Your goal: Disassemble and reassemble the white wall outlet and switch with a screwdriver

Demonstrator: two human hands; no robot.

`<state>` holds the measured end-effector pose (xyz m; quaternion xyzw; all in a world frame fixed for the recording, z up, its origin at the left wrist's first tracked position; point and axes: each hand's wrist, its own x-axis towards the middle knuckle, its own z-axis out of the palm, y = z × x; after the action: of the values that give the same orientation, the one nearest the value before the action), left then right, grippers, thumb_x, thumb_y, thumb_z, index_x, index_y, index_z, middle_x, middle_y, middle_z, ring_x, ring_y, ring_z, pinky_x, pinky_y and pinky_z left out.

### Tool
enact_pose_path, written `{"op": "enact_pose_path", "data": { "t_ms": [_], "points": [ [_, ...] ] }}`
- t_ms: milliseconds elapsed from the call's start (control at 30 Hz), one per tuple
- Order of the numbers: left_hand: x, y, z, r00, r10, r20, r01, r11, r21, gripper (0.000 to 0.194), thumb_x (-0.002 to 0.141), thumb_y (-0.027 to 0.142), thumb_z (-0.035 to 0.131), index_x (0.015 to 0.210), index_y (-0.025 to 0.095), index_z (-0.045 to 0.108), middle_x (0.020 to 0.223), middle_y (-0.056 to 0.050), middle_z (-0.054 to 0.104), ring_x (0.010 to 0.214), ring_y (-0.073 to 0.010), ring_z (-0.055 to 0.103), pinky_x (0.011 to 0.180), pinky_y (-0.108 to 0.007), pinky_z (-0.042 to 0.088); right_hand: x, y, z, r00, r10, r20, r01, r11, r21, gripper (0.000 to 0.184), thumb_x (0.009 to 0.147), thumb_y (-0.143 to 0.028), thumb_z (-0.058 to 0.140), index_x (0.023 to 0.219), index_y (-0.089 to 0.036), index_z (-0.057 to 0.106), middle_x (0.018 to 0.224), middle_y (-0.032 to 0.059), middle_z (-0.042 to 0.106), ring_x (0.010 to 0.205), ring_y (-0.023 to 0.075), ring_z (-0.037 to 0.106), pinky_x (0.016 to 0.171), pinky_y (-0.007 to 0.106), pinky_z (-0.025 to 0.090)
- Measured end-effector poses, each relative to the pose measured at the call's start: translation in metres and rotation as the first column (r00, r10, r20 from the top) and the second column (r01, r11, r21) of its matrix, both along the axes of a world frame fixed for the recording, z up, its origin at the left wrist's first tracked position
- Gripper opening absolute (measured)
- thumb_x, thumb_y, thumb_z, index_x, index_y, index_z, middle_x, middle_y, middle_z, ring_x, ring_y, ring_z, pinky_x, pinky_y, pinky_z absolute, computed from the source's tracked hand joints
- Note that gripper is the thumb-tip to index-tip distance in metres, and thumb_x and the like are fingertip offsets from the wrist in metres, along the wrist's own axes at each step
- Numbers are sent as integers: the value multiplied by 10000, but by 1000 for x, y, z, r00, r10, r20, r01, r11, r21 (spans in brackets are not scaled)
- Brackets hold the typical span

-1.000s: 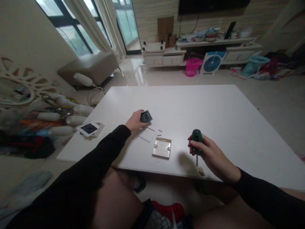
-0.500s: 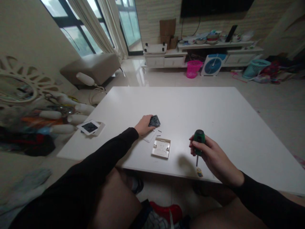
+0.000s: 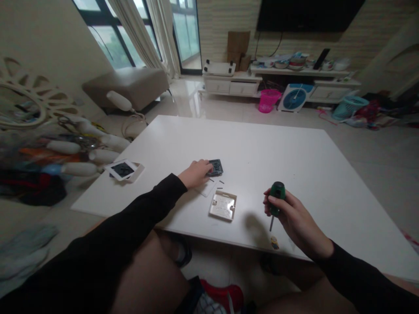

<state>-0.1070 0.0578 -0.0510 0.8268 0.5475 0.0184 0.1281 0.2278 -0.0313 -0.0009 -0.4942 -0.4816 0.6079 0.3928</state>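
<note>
My left hand (image 3: 195,173) is at the left edge of a black square electrical insert (image 3: 216,167), its curled fingers on that edge. The insert's underside is hidden, so whether it rests fully on the table I cannot tell. Small screws (image 3: 220,188) and a flat white plate (image 3: 207,188) lie just below this hand. A shallow white square box (image 3: 223,206), open side up, sits nearer the table's front edge. On the right, my right hand (image 3: 290,213) is closed around the green handle of a screwdriver (image 3: 277,194). Its shaft points down, above a small yellow and blue sticker (image 3: 274,243).
The white table (image 3: 262,144) spans the middle of the view. A white frame with a black centre (image 3: 122,169) leans on a white box at the table's left edge. Pale lamp-like pieces (image 3: 78,168) crowd the floor at left. A low bench (image 3: 131,85) stands behind.
The black insert has turned slightly and looks flatter, with my left fingers now over its left edge. My right hand keeps the screwdriver in about the same place. The head view has shifted a little.
</note>
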Motion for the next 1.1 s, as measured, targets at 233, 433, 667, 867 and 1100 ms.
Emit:
{"op": "enact_pose_path", "data": {
  "t_ms": [233, 433, 667, 867, 1100],
  "points": [
    [-4, -32, -3, 990, -127, -62, 113, 975, -193, 142, 813, 158, 683, 953, 183, 680, 1107, -100, 727, 1006, -262, 681, 831, -333, 509, -1, 6, 0, 1000, -13, -4, 13, 1000, -6, 337, 825, -494, 808, 985, -219, 696, 846, 26, 651, 742, 192, 595, 706, 368, 477],
    [-4, -31, -6, 988, -116, -97, 93, 972, -216, 112, 797, 120, 648, 879, 191, 678, 1057, -103, 731, 984, -268, 687, 794, -340, 504, -5, 6, 1, 999, -15, 42, 15, 1000, 5, 351, 815, -508, 788, 972, -212, 679, 843, 31, 651, 718, 193, 607, 685, 367, 491],
    [-4, -37, -11, 984, -160, -80, 133, 954, -269, 82, 775, 156, 689, 843, 199, 671, 981, -79, 743, 896, -241, 677, 745, -326, 483, 14, 31, -11, 893, 61, 445, -179, 957, 228, 355, 906, -523, 676, 1104, -240, 597, 766, -6, 612, 604, 182, 554, 566, 326, 419],
    [-32, -23, 6, 999, 11, -42, -19, 982, -187, 179, 821, 233, 680, 996, 210, 710, 1022, -63, 762, 912, -233, 696, 781, -313, 490, 35, 63, -51, 448, 42, 893, -572, 781, 250, 289, 952, -342, 569, 1219, -231, 577, 999, 98, 717, 765, 249, 646, 674, 346, 419],
    [-70, -8, 7, 960, 224, -170, -252, 953, -167, 341, 862, 356, 687, 1144, 165, 673, 1100, -131, 777, 973, -279, 733, 804, -338, 520, 27, 77, -72, 289, 58, 956, -684, 711, 164, 196, 1009, -270, 535, 1170, -229, 640, 1138, 109, 670, 843, 232, 656, 652, 323, 379]
  ]
}}
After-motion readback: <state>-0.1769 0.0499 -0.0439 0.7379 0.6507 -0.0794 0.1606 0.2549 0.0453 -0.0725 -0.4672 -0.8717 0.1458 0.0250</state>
